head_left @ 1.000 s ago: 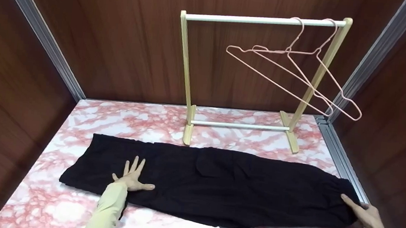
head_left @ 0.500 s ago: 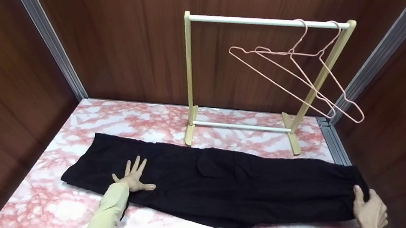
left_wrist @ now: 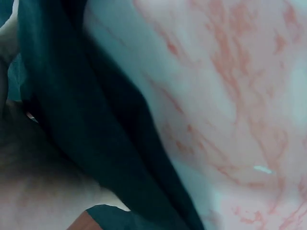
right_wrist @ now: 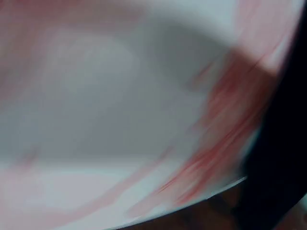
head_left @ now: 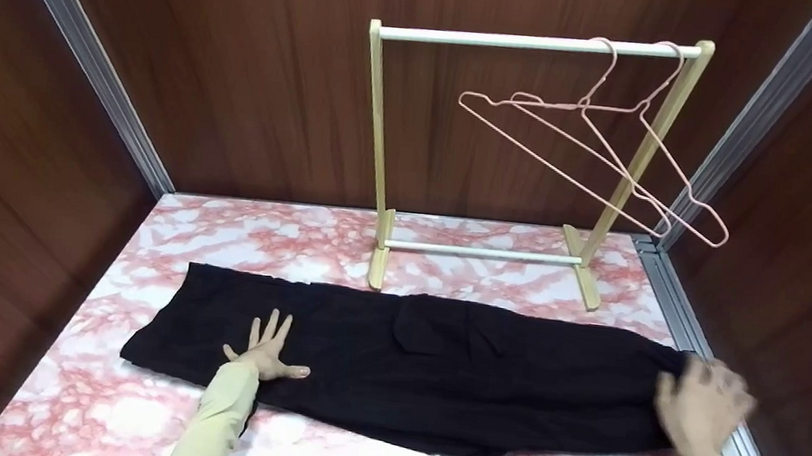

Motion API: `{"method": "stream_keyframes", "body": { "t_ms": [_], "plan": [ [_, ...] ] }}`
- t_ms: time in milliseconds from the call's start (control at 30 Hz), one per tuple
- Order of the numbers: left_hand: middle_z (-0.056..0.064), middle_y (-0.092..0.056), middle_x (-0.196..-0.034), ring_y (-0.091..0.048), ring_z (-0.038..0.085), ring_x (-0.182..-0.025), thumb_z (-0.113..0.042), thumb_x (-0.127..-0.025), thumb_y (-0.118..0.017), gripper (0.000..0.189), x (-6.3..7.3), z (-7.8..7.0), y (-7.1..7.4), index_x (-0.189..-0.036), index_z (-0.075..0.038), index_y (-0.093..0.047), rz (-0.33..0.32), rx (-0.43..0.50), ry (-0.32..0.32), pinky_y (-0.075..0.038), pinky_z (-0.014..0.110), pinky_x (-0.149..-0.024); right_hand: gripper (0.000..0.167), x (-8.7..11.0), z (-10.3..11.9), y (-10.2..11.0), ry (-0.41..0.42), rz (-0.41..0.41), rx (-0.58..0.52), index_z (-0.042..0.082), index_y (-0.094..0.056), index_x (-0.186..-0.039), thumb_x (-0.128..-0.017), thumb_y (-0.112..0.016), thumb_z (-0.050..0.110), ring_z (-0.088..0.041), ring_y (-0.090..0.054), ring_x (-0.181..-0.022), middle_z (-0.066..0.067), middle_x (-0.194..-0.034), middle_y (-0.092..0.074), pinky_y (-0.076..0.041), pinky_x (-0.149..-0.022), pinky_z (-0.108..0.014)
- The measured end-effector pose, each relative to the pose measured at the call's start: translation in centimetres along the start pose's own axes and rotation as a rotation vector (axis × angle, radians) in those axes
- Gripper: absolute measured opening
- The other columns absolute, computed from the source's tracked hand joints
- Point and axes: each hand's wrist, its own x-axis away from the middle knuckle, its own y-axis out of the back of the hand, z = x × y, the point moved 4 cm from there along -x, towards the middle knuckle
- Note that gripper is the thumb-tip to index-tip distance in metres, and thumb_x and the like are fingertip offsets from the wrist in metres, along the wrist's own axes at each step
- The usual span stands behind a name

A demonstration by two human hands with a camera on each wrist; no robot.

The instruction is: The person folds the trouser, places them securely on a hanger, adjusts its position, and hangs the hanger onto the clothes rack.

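"What's under your left hand (head_left: 262,361)?"

"Black cloth trousers (head_left: 419,388), stretched lengthwise from my left to my right on the pink-and-white marbled table top (head_left: 129,418). I rest that hand on the left part of them, near the edge closest to me, with its fingers straight and spread wide and the thumb out to the side"

"And your right hand (head_left: 704,410)?"

"At the right end of the trousers, over the cloth there. It's blurred in the head view, and the right wrist view has only smeared table and a dark strip of cloth along one side, so I can't tell whether my fingers grip the fabric or merely touch it"

"Anything showing between your hands?"

"A black flapped pocket (head_left: 418,327), about midway along, by the far edge. Some creases run through the cloth to the right of it"

"What stands beyond?"

"A pale wooden rack with white rods (head_left: 378,123), its feet on the table just behind the trousers. Two thin pink hangers (head_left: 563,170) hang near the right end of its top rod, overlapping each other, and dark brown wood-grained panels (head_left: 269,93) rise behind and to both sides"
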Motion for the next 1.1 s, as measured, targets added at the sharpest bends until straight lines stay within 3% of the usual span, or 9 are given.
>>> {"method": "stream_keyframes", "body": {
  "t_ms": [67, 167, 300, 433, 567, 700, 933, 1100],
  "plan": [
    [0.016, 0.011, -0.17, 0.016, 0.044, -0.155, -0.044, -0.082, -0.08, 0.112, 0.0, -0.7, 0.1, -0.162, -0.014, -0.008, -0.018, -0.031, -0.011, 0.011, 0.085, -0.107, 0.054, 0.5, 2.4, -0.8, 0.132, -0.002, -0.001, -0.005, -0.046, -0.136, -0.096, -0.059, 0.029, -0.061, -0.035, -0.126, -0.035, -0.137, -0.042, -0.026, -0.101, -0.075],
    [0.018, 0.006, -0.17, 0.013, 0.044, -0.156, -0.033, -0.086, -0.078, 0.103, 0.1, -2.3, 0.0, -0.162, -0.012, -0.012, -0.043, -0.07, -0.07, 0.012, 0.081, -0.111, 0.062, 1.4, 5.2, -2.5, 0.246, 0.143, -0.036, 0.0, -0.042, -0.146, -0.1, -0.053, 0.04, -0.057, -0.03, -0.136, -0.032, -0.149, -0.037, -0.02, -0.111, -0.074],
    [0.017, 0.0, -0.171, 0.007, 0.043, -0.157, -0.041, -0.09, -0.071, 0.094, 0.3, -4.4, -0.7, -0.162, -0.013, -0.017, -0.048, -0.031, -0.186, 0.012, 0.078, -0.113, 0.074, 2.6, 6.4, -4.6, 0.216, 0.384, -0.084, 0.006, -0.028, -0.157, -0.103, -0.04, 0.056, -0.056, -0.014, -0.147, -0.028, -0.163, -0.022, -0.005, -0.117, -0.074],
    [0.014, 0.001, -0.171, 0.006, 0.042, -0.157, -0.063, -0.081, -0.072, 0.11, 0.8, -5.2, -2.1, -0.162, -0.018, -0.014, -0.004, -0.034, -0.219, 0.01, 0.078, -0.114, 0.08, 3.5, 5.8, -6.1, 0.169, 0.497, -0.088, 0.01, -0.02, -0.16, -0.101, -0.038, 0.062, -0.054, -0.004, -0.151, -0.025, -0.167, -0.012, 0.003, -0.117, -0.074],
    [0.013, 0.005, -0.171, 0.006, 0.039, -0.158, -0.066, -0.069, -0.081, 0.126, 1.1, -5.0, -3.2, -0.163, -0.02, -0.01, 0.019, -0.103, -0.206, 0.008, 0.08, -0.113, 0.084, 3.8, 5.3, -6.7, 0.162, 0.506, -0.1, 0.012, -0.016, -0.162, -0.1, -0.039, 0.065, -0.053, 0.001, -0.153, -0.024, -0.168, -0.007, 0.007, -0.117, -0.073],
    [0.009, 0.007, -0.172, 0.006, 0.036, -0.159, -0.064, -0.063, -0.086, 0.133, 0.9, -4.3, -3.7, -0.162, -0.022, -0.008, 0.015, -0.122, -0.185, 0.007, 0.083, -0.11, 0.087, 3.8, 5.1, -7.0, 0.173, 0.502, -0.111, 0.013, -0.015, -0.162, -0.099, -0.04, 0.066, -0.052, 0.003, -0.153, -0.024, -0.168, -0.006, 0.008, -0.117, -0.073],
    [0.01, 0.006, -0.172, 0.003, 0.034, -0.159, -0.065, -0.067, -0.083, 0.129, 1.2, -3.3, -2.4, -0.163, -0.022, -0.008, -0.003, -0.08, -0.147, 0.009, 0.084, -0.108, 0.09, 3.7, 5.1, -7.1, 0.176, 0.531, -0.125, 0.012, -0.014, -0.162, -0.097, -0.043, 0.067, -0.052, 0.006, -0.153, -0.024, -0.168, -0.003, 0.01, -0.116, -0.074],
    [0.01, 0.003, -0.172, 0.004, 0.033, -0.159, -0.069, -0.074, -0.074, 0.12, 0.1, -0.9, -1.8, -0.163, -0.019, -0.01, -0.07, 0.038, -0.106, 0.018, 0.081, -0.108, 0.091, 3.4, 5.3, -7.3, 0.18, 0.532, -0.126, 0.013, -0.014, -0.162, -0.097, -0.044, 0.067, -0.052, 0.006, -0.153, -0.024, -0.168, -0.003, 0.01, -0.116, -0.073]
  ]
}}
